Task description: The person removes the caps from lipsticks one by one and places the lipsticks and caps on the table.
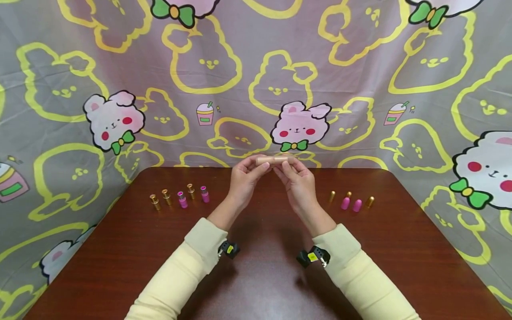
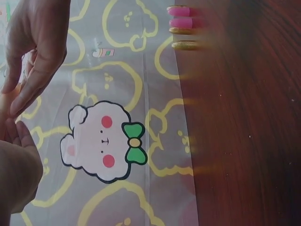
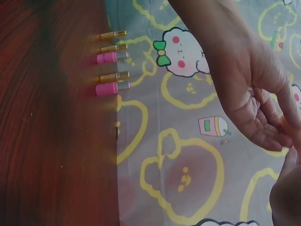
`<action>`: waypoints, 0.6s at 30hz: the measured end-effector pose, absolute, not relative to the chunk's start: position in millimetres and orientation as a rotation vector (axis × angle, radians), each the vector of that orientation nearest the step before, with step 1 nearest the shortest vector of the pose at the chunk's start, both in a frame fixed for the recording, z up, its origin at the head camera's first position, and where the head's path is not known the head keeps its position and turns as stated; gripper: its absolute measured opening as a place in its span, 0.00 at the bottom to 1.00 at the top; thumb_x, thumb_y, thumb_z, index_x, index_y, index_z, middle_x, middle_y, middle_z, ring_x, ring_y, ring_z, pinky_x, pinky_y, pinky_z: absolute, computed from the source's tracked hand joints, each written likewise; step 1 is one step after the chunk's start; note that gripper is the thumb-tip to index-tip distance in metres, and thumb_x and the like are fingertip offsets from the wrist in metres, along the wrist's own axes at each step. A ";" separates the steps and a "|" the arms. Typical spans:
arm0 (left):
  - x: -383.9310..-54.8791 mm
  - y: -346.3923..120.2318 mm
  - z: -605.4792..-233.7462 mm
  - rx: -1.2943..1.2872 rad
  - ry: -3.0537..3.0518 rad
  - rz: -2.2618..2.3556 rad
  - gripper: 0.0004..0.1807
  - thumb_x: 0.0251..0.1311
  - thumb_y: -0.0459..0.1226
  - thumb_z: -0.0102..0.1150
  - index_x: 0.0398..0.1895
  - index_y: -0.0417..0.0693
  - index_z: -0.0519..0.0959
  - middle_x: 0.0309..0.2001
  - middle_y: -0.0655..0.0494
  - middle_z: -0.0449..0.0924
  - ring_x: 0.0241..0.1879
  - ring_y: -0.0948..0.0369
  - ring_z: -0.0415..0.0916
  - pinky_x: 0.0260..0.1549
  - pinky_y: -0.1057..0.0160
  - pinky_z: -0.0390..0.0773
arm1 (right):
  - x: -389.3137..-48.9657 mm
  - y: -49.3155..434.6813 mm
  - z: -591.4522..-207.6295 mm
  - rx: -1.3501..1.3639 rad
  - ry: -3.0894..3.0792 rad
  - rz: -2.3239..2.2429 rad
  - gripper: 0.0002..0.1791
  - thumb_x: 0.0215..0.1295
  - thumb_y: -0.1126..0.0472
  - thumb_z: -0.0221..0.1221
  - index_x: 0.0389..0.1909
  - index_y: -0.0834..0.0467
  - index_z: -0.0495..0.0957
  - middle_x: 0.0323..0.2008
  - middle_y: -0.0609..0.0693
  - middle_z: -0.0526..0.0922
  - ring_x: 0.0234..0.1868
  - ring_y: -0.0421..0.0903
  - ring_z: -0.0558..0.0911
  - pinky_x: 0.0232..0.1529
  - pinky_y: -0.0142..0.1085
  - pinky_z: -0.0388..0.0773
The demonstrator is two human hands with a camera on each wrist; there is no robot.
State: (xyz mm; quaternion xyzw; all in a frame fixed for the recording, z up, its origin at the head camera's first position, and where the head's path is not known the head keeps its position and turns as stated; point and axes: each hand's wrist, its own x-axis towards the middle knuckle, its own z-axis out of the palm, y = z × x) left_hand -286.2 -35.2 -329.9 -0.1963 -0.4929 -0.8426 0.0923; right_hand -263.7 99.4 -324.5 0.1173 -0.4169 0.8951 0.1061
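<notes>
Both hands meet above the far part of the table, raised off its surface. Between them is a slim gold lipstick tube [image 1: 281, 159], held level, with a narrow seam near its middle. My left hand [image 1: 244, 178] pinches its left part between thumb and fingers. The right part is pinched by my right hand [image 1: 299, 183]. In the left wrist view the right hand [image 2: 40, 44] is above and the left hand [image 2: 19, 176] below, the tube mostly cut off at the edge. The right wrist view catches the left hand [image 3: 249, 80] from the side, the tube largely hidden.
Several uncapped lipstick bases stand upright at the left, gold ones [image 1: 166, 197] and pink ones [image 1: 182, 200]. At the right stand bullet-shaped caps, gold [image 1: 370, 202] and pink [image 1: 357, 205]. A patterned cloth [image 1: 240, 102] hangs behind the brown table [image 1: 264, 275].
</notes>
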 end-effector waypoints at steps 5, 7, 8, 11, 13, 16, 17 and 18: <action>-289.3 -41.6 -324.7 -0.539 -1.340 -2.508 0.11 0.61 0.20 0.56 0.35 0.43 0.82 0.36 0.52 0.83 0.37 0.61 0.81 0.45 0.61 0.80 | -268.3 109.6 -316.4 0.323 -1.121 2.582 0.09 0.67 0.69 0.56 0.38 0.60 0.85 0.41 0.54 0.83 0.45 0.47 0.83 0.53 0.40 0.75; -291.1 -47.7 -322.5 -0.514 -1.292 -2.529 0.13 0.61 0.20 0.55 0.33 0.45 0.82 0.36 0.52 0.83 0.37 0.61 0.81 0.47 0.59 0.79 | -272.4 117.9 -314.1 0.323 -1.081 2.561 0.08 0.66 0.69 0.57 0.37 0.60 0.86 0.40 0.55 0.83 0.45 0.48 0.83 0.53 0.40 0.75; -291.6 -50.6 -321.8 -0.503 -1.284 -2.533 0.13 0.61 0.20 0.55 0.33 0.46 0.82 0.36 0.52 0.83 0.37 0.61 0.81 0.47 0.58 0.79 | -273.8 121.7 -313.0 0.324 -1.062 2.561 0.08 0.66 0.69 0.57 0.36 0.61 0.86 0.40 0.55 0.83 0.44 0.48 0.83 0.53 0.40 0.75; -291.9 -56.5 -320.8 -0.500 -1.302 -2.552 0.14 0.62 0.20 0.54 0.33 0.47 0.83 0.36 0.52 0.83 0.37 0.61 0.81 0.49 0.56 0.78 | -274.9 129.1 -311.7 0.320 -1.079 2.562 0.08 0.65 0.68 0.58 0.36 0.60 0.86 0.40 0.55 0.83 0.44 0.48 0.83 0.53 0.40 0.75; -291.8 -58.3 -320.5 -0.504 -1.299 -2.570 0.14 0.62 0.20 0.54 0.33 0.46 0.83 0.36 0.51 0.83 0.37 0.60 0.81 0.49 0.56 0.78 | -273.9 131.2 -311.2 0.327 -1.093 2.567 0.08 0.65 0.68 0.58 0.36 0.60 0.86 0.40 0.55 0.84 0.44 0.48 0.83 0.52 0.40 0.75; -291.1 -60.7 -319.6 -0.504 -1.291 -2.595 0.14 0.61 0.20 0.54 0.33 0.46 0.83 0.37 0.50 0.83 0.37 0.60 0.82 0.46 0.60 0.80 | -272.4 134.5 -310.6 0.344 -1.107 2.563 0.08 0.65 0.68 0.58 0.37 0.60 0.86 0.40 0.55 0.84 0.45 0.48 0.83 0.52 0.39 0.76; -290.9 -61.8 -319.6 -0.501 -1.290 -2.601 0.14 0.61 0.20 0.54 0.33 0.46 0.83 0.37 0.50 0.82 0.37 0.60 0.81 0.46 0.60 0.79 | -272.1 136.2 -310.5 0.347 -1.107 2.564 0.08 0.65 0.68 0.58 0.37 0.61 0.86 0.40 0.55 0.84 0.44 0.49 0.83 0.53 0.39 0.75; -290.6 -62.9 -319.4 -0.497 -1.290 -2.605 0.14 0.61 0.20 0.55 0.33 0.46 0.83 0.37 0.50 0.82 0.37 0.60 0.82 0.47 0.58 0.79 | -272.1 138.3 -310.5 0.349 -1.107 2.562 0.07 0.65 0.68 0.58 0.37 0.61 0.86 0.39 0.55 0.84 0.44 0.48 0.83 0.53 0.40 0.75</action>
